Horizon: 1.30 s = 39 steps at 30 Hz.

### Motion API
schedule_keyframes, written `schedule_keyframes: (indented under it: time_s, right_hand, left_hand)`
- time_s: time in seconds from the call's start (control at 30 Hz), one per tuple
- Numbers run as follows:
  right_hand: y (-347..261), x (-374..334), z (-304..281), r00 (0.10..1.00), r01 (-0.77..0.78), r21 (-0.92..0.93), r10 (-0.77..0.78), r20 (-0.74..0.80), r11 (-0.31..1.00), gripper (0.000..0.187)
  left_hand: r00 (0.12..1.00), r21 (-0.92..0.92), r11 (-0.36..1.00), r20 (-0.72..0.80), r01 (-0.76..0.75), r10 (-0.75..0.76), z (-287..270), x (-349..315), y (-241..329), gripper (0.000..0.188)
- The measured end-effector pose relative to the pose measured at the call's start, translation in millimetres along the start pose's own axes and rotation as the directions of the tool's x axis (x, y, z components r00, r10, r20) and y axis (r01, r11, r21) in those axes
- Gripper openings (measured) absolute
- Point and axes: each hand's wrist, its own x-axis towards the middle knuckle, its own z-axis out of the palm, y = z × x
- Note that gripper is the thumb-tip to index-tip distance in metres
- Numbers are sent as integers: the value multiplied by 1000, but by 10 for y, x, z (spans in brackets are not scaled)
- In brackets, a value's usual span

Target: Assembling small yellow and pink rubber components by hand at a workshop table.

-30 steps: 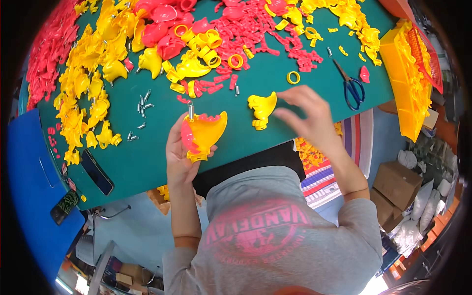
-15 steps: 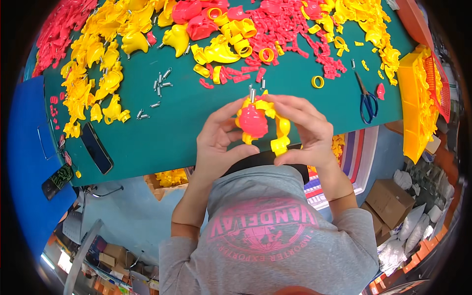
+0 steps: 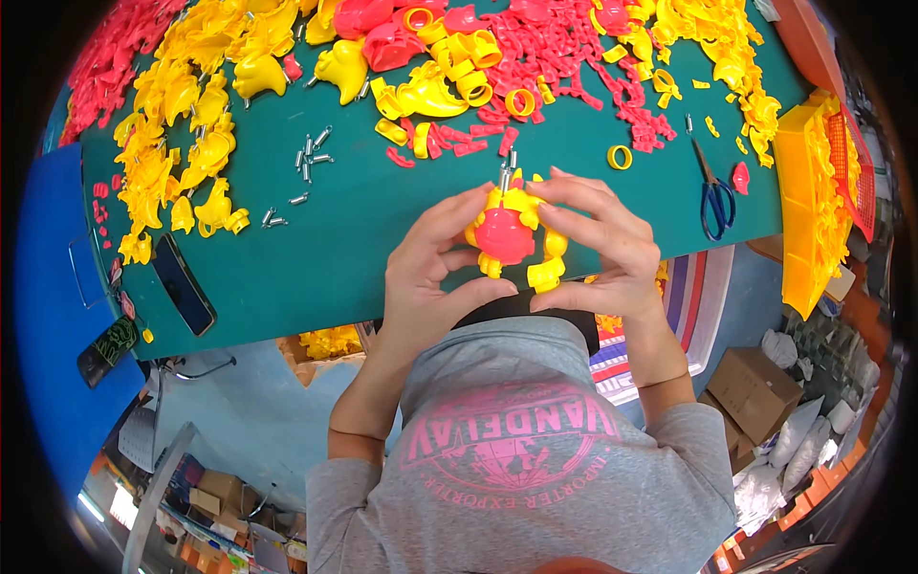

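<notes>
In front of my waist, my left hand (image 3: 426, 263) is closed on a red-and-yellow plastic toy body (image 3: 504, 237), gripping its left side between fingers and thumb. A metal spring (image 3: 505, 177) stands up from the top of the body. My right hand (image 3: 612, 249) is closed on a yellow curved plastic piece (image 3: 547, 273) beside the body's right side. Their upper ends lie close together by my right fingertips; whether they touch there I cannot tell. Lower down, a narrow gap separates them.
Piles of yellow parts (image 3: 182, 86) and red parts (image 3: 545, 48) cover the far side of the green table (image 3: 316, 258). Loose springs (image 3: 308, 158) lie to the left, near a phone (image 3: 184, 285). To the right are blue-handled scissors (image 3: 717, 206) and a yellow bin (image 3: 798, 201).
The red-and-yellow body has shifted slightly right and turned a little, narrowing the gap to the yellow piece. My right fingers have moved slightly over the top of the piece.
</notes>
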Motion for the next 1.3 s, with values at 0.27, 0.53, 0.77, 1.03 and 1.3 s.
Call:
schedule_keyframes:
  time_s: [0.27,0.53,0.77,1.03,1.3]
  right_hand:
    - [44,-67,116,993,-95,232,110,-52,968,57]
    - [88,-125,153,969,-193,487,242,-39,852,40]
    - [102,-171,230,977,-130,638,208,-48,759,50]
    - [53,28,137,936,-306,515,352,9,800,56]
    - [4,64,240,974,-228,131,226,36,965,44]
  left_hand:
    - [999,-17,1000,-42,-15,15,47,31,-5,68]
    - [971,-333,922,-63,199,-232,43,29,55,73]
    - [992,-190,977,-58,100,-113,125,27,121,73]
    - [1000,65,998,18,-21,19,-5,65,141,63]
    - [980,155,986,-183,-53,81,-38,0,-13,29]
